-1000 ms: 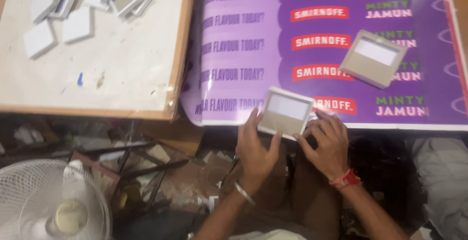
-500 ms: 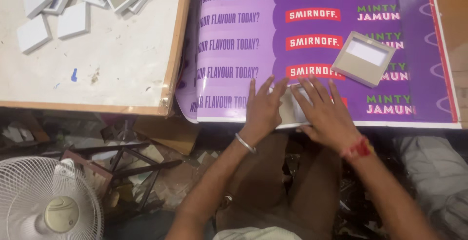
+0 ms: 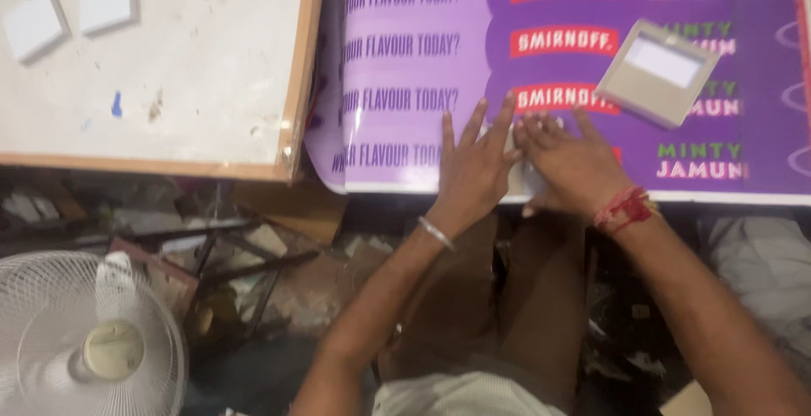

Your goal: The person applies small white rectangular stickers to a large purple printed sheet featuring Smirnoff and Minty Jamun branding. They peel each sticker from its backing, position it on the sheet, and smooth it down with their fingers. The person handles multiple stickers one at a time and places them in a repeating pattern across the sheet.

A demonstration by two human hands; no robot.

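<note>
purple printed sheet (image 3: 422, 70), beige square panel (image 3: 657, 71)

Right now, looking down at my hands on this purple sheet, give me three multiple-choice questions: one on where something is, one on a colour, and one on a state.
1. Where is the white fan?
A. Lower left, below the table
B. On the purple sheet
C. Beside the right hand

2. What colour is the thread on the right wrist?
A. Green
B. Red
C. Blue

3. How do the hands lie?
A. Raised in the air
B. Closed into fists
C. Flat, palms down on the sheet

Answers: 1 A, the fan sits low beside the clutter under the white board. 2 B, the thread is red. 3 C, the left hand and right hand press flat on the purple sheet, near the grey frame.
</note>
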